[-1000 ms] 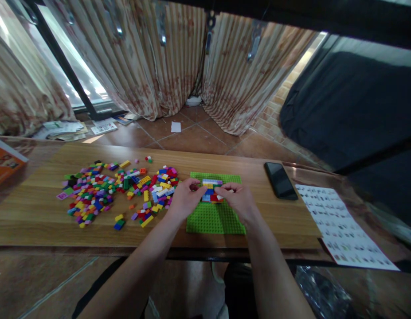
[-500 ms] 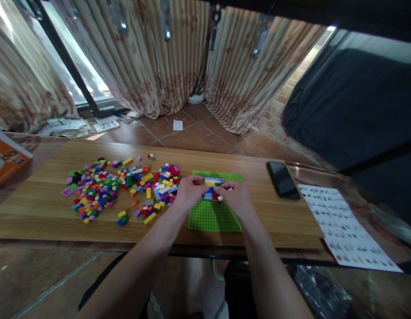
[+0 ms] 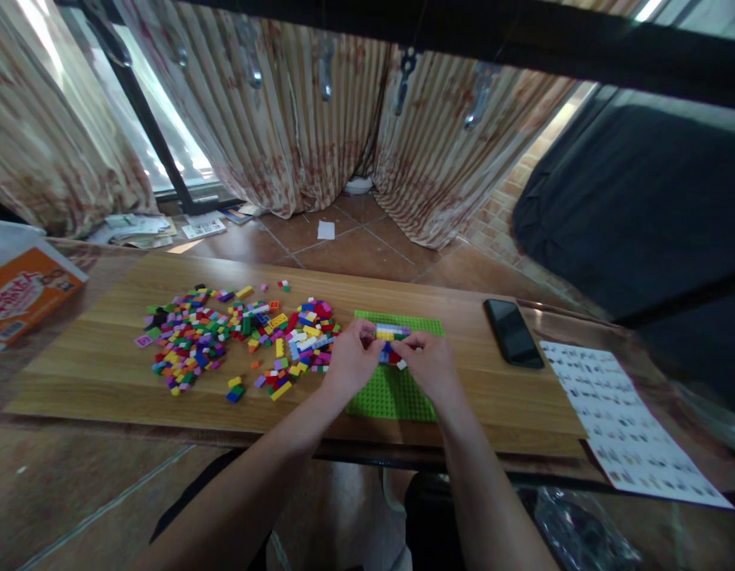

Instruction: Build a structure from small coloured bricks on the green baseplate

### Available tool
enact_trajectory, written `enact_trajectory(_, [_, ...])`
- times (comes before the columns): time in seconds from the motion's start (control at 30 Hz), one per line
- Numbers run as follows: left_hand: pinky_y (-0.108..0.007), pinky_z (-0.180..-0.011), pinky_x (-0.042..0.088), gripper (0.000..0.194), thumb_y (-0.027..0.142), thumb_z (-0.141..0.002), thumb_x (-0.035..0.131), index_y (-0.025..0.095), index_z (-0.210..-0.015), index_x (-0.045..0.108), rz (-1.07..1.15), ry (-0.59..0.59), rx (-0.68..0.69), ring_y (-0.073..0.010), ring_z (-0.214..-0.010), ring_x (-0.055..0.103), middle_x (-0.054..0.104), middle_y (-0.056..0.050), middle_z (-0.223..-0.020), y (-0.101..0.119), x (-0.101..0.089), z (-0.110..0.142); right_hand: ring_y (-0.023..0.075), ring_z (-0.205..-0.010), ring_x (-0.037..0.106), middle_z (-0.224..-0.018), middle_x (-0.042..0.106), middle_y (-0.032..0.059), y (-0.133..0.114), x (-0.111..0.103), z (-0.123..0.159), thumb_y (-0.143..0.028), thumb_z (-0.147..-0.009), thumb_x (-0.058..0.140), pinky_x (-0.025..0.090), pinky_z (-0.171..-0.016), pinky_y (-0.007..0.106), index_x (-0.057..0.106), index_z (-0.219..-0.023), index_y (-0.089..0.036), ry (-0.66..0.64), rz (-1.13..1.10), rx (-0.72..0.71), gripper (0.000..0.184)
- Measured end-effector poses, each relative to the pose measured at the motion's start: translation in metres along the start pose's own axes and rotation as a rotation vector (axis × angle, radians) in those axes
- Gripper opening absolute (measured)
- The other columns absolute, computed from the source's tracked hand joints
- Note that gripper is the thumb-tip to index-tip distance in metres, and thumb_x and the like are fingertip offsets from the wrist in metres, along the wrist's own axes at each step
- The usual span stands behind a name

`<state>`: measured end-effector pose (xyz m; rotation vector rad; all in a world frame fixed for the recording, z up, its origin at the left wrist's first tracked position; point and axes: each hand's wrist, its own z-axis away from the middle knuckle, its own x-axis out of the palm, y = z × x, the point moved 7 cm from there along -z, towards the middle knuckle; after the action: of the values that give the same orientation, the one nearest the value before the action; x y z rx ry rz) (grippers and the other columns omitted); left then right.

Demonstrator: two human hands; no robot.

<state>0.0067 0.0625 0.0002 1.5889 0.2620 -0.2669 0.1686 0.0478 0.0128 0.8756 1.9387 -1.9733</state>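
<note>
A small block build of toy bricks [image 3: 392, 330], with white-lilac, yellow, blue and red rows, sits on the green studded baseplate [image 3: 391, 399]. At its left side my left hand [image 3: 356, 354] is closed, thumb and fingers against the bricks. My right hand [image 3: 427, 362] is closed at the right side, thumb and index pressed on the build's right part. Both thumbs nearly meet over the blue bricks. A white brick [image 3: 401, 365] shows just under the right fingers. The fingers hide much of the build's middle.
Loose colourful bricks [image 3: 194, 333] lie spread over the wooden table [image 3: 319, 424] on the left. A black phone [image 3: 514, 333] and a printed sheet [image 3: 625, 420] are on the right. An orange-white box [image 3: 31, 289] stands at the far left.
The view has shifted, so the table's things appear farther right and more of the orange box shows. Both hands stay on the build, fingers moving only slightly.
</note>
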Motion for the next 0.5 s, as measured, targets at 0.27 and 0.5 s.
enact_trajectory(0.27, [-0.027, -0.063, 0.049, 0.018, 0.029, -0.082, 0.062, 0.014, -0.093, 0.066, 0.067, -0.05, -0.005, -0.0157, -0.067, 0.063, 0.068, -0.004, -0.075, -0.007, -0.006, -0.004, 0.0059, -0.038, 0.029, -0.043, 0.042, -0.0078, 0.013, -0.01, -0.002, -0.058, -0.058, 0.078, 0.02, -0.038, 0.023, 0.06, -0.058, -0.02, 0.003, -0.592, 0.22, 0.042])
enact_trajectory(0.5, [-0.025, -0.06, 0.049, 0.022, 0.034, -0.085, 0.056, 0.016, -0.094, 0.066, 0.16, -0.035, 0.029, -0.0138, -0.064, 0.061, 0.068, -0.002, -0.079, -0.001, -0.013, -0.005, 0.0075, -0.049, 0.049, -0.058, 0.059, -0.0012, 0.01, -0.004, -0.001, -0.054, -0.058, 0.079, 0.041, -0.045, 0.02, 0.069, -0.068, -0.017, -0.091, -0.751, 0.255, 0.04])
